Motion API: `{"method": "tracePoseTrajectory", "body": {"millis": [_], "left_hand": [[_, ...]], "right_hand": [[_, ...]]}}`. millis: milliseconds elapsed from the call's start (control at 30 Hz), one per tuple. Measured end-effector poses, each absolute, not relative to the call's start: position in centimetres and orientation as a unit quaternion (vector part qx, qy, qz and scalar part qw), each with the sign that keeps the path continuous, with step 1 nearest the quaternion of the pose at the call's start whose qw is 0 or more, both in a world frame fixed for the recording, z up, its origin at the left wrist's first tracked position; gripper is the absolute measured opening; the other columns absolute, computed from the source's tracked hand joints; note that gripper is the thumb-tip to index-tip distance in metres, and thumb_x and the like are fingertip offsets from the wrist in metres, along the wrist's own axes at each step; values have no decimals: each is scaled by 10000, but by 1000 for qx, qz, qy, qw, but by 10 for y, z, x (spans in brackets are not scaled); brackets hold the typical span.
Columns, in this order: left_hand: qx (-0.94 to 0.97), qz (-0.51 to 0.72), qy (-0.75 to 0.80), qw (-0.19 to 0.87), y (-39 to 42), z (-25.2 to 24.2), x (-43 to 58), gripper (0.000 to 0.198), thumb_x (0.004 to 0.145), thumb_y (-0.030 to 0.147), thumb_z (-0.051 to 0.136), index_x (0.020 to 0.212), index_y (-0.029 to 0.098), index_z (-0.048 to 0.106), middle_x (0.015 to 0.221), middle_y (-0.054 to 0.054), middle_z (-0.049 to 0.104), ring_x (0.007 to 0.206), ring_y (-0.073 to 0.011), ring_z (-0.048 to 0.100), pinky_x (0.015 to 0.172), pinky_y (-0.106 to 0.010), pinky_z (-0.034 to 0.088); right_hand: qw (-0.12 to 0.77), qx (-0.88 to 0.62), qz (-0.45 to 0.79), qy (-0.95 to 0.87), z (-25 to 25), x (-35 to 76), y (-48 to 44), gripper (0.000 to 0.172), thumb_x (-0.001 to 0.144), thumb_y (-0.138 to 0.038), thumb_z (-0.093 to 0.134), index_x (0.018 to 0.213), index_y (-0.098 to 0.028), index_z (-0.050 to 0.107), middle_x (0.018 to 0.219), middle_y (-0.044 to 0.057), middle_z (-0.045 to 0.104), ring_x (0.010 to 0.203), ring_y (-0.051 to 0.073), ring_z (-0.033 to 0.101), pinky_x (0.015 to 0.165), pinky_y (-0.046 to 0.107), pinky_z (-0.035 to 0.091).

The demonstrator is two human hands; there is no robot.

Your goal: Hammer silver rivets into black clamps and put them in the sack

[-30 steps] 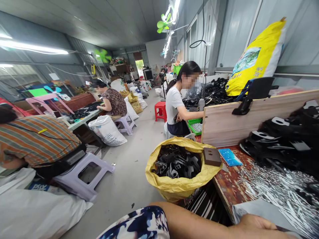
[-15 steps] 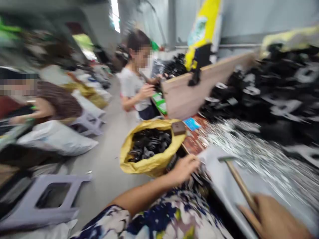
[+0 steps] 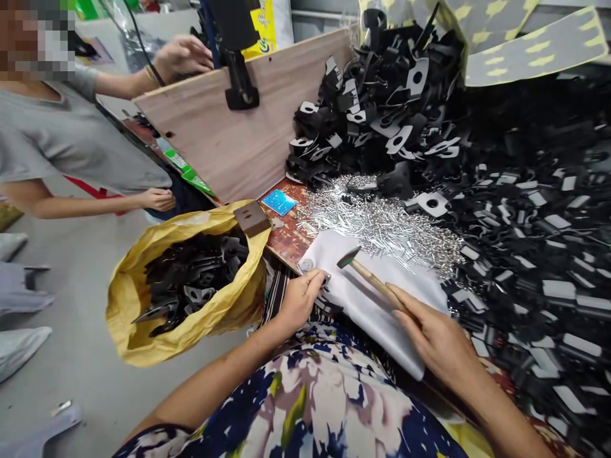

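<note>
In the head view my right hand (image 3: pixel 432 327) is wrapped round the wooden handle of a small hammer (image 3: pixel 372 278). The hammer's metal head is raised over a grey sheet (image 3: pixel 367 305) on the table edge. My left hand (image 3: pixel 301 298) is closed in a pinch at the sheet's near left corner, with small dark pieces around its fingertips. What it grips is mostly hidden. Beyond the sheet lies a heap of thin shiny metal pins (image 3: pixel 377 219). To the left of my left hand stands a yellow sack (image 3: pixel 121 318) holding black plastic parts (image 3: pixel 195 270).
Black plastic parts (image 3: pixel 525 254) are piled along the right and back. A wooden board (image 3: pixel 286 102) stands upright behind the table. A blue card (image 3: pixel 279 202) lies near a brown block (image 3: pixel 252 218) on the sack's rim. A co-worker (image 3: pixel 95 140) stands at the left.
The view has swung right and down, and the blur has cleared. The hammer is still in my right hand, now closer to my left hand. The co-worker appears nearer at the left.
</note>
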State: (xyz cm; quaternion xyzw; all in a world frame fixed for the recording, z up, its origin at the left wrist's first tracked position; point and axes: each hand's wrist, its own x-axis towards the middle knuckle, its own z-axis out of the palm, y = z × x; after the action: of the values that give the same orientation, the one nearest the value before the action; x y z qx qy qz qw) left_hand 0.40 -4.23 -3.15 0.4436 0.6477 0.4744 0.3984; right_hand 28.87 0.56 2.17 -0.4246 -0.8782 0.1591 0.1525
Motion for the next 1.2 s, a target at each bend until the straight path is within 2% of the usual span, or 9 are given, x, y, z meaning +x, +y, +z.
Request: {"method": "tracePoseTrajectory", "body": {"millis": [133, 300, 433, 567, 700, 800, 1000, 1100, 1200], "left_hand": [[452, 463, 665, 372, -43, -36, 3, 415, 1010, 447, 446, 905, 188, 753, 595, 15, 555, 608, -184, 555, 635, -272, 378], [458, 457, 678, 350, -44, -41, 3, 456, 1021, 441, 402, 935, 163, 752, 610, 11, 552, 609, -184, 556, 632, -283, 369], [463, 449, 680, 349, -43, -42, 2, 476, 1011, 444, 384, 940, 156, 756, 614, 9, 556, 625, -188, 574, 644, -287, 386], [459, 441, 688, 350, -43, -40, 0, 481, 1005, 452, 375, 925, 150, 740, 614, 10, 549, 619, -188, 573, 636, -291, 395], [471, 436, 671, 370, -42, -31, -2, 486, 987, 478, 387, 894, 149, 733, 597, 8, 553, 615, -200, 579, 625, -297, 413], [491, 420, 667, 371, -50, -13, -16, 458, 967, 510, 414, 985, 185, 736, 618, 10, 600, 635, -219, 606, 624, -305, 444], [407, 406, 818, -8, -94, 45, -110, 307, 913, 545, 525, 1103, 370, 691, 882, -4, 712, 812, -317, 669, 747, -437, 498], [399, 265, 871, -112, -114, 71, -153, 429, 960, 569, 393, 1087, 303, 705, 903, -91, 705, 927, -411, 662, 803, -525, 500], [412, 134, 886, -163, -121, 77, -178, 544, 976, 579, 308, 964, 226, 721, 911, -144, 699, 921, -430, 650, 824, -559, 501]], "right_hand": [[248, -391, 137, -876, 25, 287, -11, 573, 1014, -240, 553, 1569, -316, 429, 1236, 65, 739, 950, 201, 756, 750, 274, 593], [178, -384, 92, -902, 14, 275, -18, 513, 1040, -248, 525, 1545, -316, 469, 866, 8, 742, 632, 157, 686, 566, 252, 531], [255, -382, 96, -883, 17, 277, -19, 571, 1026, -198, 542, 1577, -289, 422, 990, 54, 755, 711, 160, 707, 651, 256, 545], [170, -391, 125, -896, 14, 276, -19, 502, 1051, -261, 489, 1549, -313, 461, 914, 24, 752, 658, 170, 693, 600, 271, 537], [116, -419, 180, -882, 9, 268, -13, 460, 1063, -291, 450, 1521, -264, 491, 1014, 57, 744, 796, 191, 707, 698, 293, 557], [121, -436, 114, -885, 8, 262, 6, 373, 1034, -244, 481, 1367, -173, 633, 1020, 110, 711, 899, 235, 670, 775, 341, 545], [174, -430, 65, -883, 26, 280, 73, 268, 1025, -283, 513, 1109, -200, 754, 948, 85, 726, 892, 230, 652, 821, 354, 518], [231, -425, 38, -874, 37, 280, 98, 283, 1021, -310, 503, 1114, -198, 745, 1012, 101, 735, 951, 258, 660, 848, 383, 513], [214, -371, 127, -895, 44, 256, 104, 266, 1024, -307, 503, 1127, -243, 739, 1027, 68, 747, 919, 223, 684, 817, 348, 523]]}}
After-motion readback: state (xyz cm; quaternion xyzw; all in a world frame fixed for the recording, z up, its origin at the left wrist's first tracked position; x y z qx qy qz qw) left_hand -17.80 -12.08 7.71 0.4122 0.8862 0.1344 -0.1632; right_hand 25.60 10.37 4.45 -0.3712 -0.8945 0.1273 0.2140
